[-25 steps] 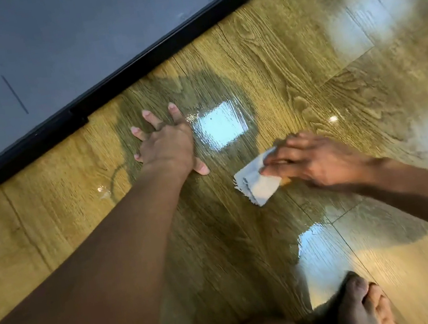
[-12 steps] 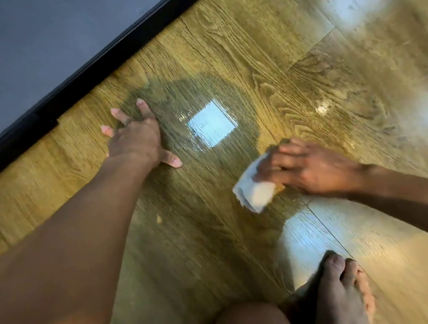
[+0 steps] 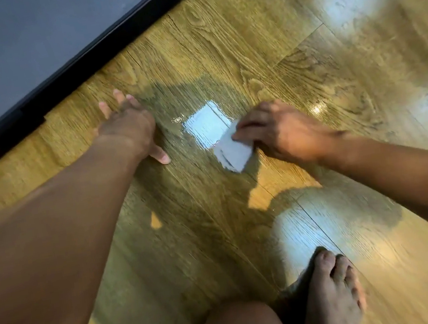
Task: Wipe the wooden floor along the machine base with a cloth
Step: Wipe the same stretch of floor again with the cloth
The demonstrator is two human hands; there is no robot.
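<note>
One white cloth (image 3: 233, 153), pressed to glossy wooden floor (image 3: 245, 46) mid-frame, pinched under curled fingers of right hand (image 3: 280, 132). At nine o'clock, left hand (image 3: 130, 127) flat, fingers spread. At eleven o'clock, machine base (image 3: 81, 59); at five, bare foot (image 3: 332, 291).

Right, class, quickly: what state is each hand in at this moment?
Left hand: open, fingers spread flat on the glossy brown wooden floor.
Right hand: grips the small folded white cloth, pressing it to the floor.

No legible text, no label, brand, number or sign readable on machine base (image 3: 75, 61), wooden floor (image 3: 243, 32), cloth (image 3: 233, 152)
</note>
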